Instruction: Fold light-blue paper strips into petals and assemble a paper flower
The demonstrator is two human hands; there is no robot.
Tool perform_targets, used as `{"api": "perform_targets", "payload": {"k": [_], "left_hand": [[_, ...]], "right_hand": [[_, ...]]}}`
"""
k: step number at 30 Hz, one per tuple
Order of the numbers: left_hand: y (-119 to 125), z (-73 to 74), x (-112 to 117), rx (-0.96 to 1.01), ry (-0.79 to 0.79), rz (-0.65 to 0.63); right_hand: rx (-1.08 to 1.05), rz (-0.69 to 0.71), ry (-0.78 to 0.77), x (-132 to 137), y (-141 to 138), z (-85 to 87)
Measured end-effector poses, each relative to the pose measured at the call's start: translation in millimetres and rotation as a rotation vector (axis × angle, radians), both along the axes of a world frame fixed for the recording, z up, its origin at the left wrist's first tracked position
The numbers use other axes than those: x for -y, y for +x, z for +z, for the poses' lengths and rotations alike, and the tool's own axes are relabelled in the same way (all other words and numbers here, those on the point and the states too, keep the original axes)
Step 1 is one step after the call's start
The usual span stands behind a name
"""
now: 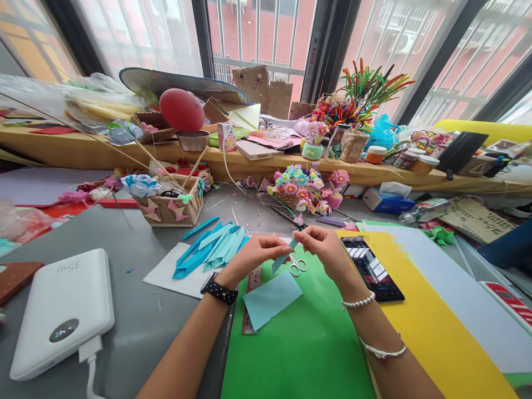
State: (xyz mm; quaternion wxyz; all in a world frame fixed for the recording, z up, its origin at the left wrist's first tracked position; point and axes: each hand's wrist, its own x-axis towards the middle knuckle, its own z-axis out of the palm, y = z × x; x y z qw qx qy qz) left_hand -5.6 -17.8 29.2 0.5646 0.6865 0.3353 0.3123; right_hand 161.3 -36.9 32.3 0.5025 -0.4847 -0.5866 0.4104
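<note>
My left hand (268,250) and right hand (318,244) are pinching a blue strip (281,262) near its middle and upper end, the strip slanting over a green sheet (299,354), blue paper (272,299) and scissors (297,266) lying below, folded strips (216,246) resting on white paper (160,269).

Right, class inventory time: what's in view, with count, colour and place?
Held strip: one, light blue, centre
Paper rectangle: one, light blue, over green sheet
Ruler-like strip: one, pinkish, partly under rectangle
Scissors: one pair, silver, on green sheet
Folded strips: several, blue, mostly on white paper
Phone: one, black, on yellow sheet
Power bank: one, white, front left
Box: one, brown, left of centre
Flowers: many, multicoloured, centre
Tissue pack: one, blue, right
Balloon: one, red, back left
Other clutter: uncounted, mixed, back and right
Watch: one, black, worn left
Bracelets: two, silver, worn right
Left hand: one, on held strip
Right hand: one, on held strip
</note>
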Motion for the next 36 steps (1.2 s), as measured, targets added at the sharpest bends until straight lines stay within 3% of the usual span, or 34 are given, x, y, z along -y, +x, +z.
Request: {"api": "perform_targets", "payload": {"k": [5, 8, 12, 17, 25, 33, 36], "left_hand": [[2, -0.5, 1, 0.041, -0.100, -0.073], [3, -1.8, 0, 0.069, -0.123, -0.051], [2, -5.5, -2, 0.074, -0.080, 0.010], [1, -11.1, -5, 0.051, -0.037, -0.008], [-1, -4.5, -4, -0.026, -0.025, -0.038], [-6, -1.0, -4, -0.111, 0.027, -0.109], [-11, 8.9, -4, -0.190, 0.090, -0.035]], "right_hand": [[0.012, -0.037, 0.041, -3, -3, -6.5], [0.021, -0.030, 0.041, -4, -4, -7.1], [0.060, 0.070, -0.036, -3, -6, -4.0], [0.006, 0.071, -0.051, -1, -9, -6.7], [-0.032, 0.104, -0.067, -4, -7, -12.7], [-0.268, -0.045, -0.096, -10, -1, -19.5], [-0.297, -0.096, -0.119, -13, 5, -24.3]]}}
